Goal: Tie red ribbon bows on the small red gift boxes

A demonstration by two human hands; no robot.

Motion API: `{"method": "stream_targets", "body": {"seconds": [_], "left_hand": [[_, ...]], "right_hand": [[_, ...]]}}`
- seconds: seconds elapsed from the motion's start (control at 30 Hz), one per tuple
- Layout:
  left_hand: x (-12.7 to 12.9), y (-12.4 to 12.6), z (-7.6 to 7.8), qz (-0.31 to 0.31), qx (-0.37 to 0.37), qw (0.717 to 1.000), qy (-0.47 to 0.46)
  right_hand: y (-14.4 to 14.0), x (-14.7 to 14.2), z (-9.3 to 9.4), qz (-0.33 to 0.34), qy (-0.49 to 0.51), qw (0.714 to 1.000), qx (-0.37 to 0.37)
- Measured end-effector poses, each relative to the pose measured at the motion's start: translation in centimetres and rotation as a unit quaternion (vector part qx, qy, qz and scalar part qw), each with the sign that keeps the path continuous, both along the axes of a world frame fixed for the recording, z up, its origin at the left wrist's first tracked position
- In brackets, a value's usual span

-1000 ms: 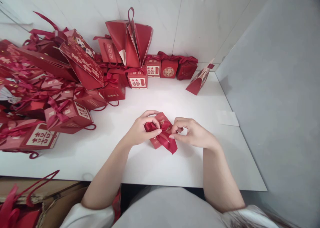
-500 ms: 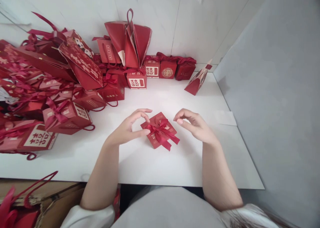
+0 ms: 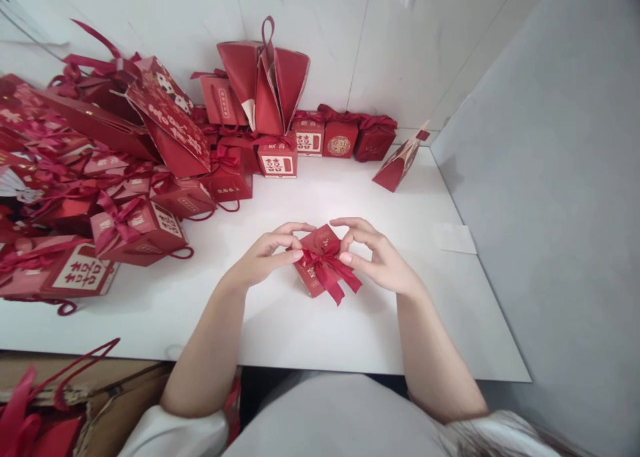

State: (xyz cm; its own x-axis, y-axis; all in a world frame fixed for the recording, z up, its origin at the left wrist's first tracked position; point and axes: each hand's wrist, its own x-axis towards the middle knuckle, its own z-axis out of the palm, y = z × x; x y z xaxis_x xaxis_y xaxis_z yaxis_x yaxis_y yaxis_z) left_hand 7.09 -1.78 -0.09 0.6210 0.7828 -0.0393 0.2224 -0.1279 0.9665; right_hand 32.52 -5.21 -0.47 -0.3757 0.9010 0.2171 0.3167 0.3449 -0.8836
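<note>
A small red gift box (image 3: 313, 285) sits on the white table in front of me, turned at an angle, with a dark red ribbon bow (image 3: 327, 267) on its top and two ribbon tails hanging toward me. At the bow's left loop, the thumb and index finger of my left hand (image 3: 270, 251) are closed on the ribbon. My right hand (image 3: 377, 253) pinches the right side of the bow between thumb and index finger, its other fingers curved over the box. Part of the box top is hidden by the bow and fingers.
Many red gift boxes (image 3: 143, 233) with bows and cord handles are piled at the left. A larger folded red box (image 3: 287, 87) stands on the back row. A pointed red box (image 3: 393, 171) is at the back right. An open cardboard box (image 3: 117, 403) is below left.
My right hand has moved left from beside the box to the bow and closed on its ribbon. My left fingers have drawn together at the left loop. The view has shifted slightly.
</note>
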Motion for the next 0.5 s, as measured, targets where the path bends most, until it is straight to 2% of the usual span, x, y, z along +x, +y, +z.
{"method": "stream_targets", "body": {"seconds": [0.17,0.27,0.5], "left_hand": [[0.5,-0.2,-0.2,0.015,0.003,1.0,0.0],[0.8,-0.2,-0.3,0.013,0.024,0.999,0.016],[0.9,-0.3,-0.4,0.01,0.037,0.999,0.038]], "right_hand": [[-0.1,-0.2,0.0,0.018,-0.016,1.0,0.014],[-0.2,-0.5,-0.1,0.004,-0.014,1.0,0.012],[-0.4,-1.2,-0.4,-0.032,-0.02,0.996,0.078]]}}
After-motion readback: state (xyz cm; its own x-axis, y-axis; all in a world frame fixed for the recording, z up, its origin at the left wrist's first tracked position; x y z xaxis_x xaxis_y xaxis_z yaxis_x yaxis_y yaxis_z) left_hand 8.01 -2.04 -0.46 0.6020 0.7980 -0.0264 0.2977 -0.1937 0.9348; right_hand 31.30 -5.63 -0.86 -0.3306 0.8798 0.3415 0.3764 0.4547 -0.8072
